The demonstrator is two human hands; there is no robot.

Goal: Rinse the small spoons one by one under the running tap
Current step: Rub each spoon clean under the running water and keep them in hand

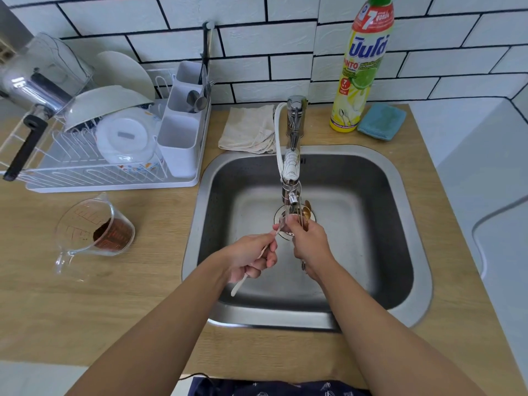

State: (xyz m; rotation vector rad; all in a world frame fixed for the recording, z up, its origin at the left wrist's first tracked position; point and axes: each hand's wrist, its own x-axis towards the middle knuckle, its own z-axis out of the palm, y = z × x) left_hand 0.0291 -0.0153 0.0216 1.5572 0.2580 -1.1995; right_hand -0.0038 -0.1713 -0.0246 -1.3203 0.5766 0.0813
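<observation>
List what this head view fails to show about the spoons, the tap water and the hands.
- Spoons in the right hand: bunched and covered by the fingers, so their number cannot be counted.
- Water: no stream can be made out under the tap nozzle; too thin and blurred.
- Pale-handled utensil in the left hand: its bowl end is hidden by both hands.
- Drain: mostly hidden by nozzle and hands.
</observation>
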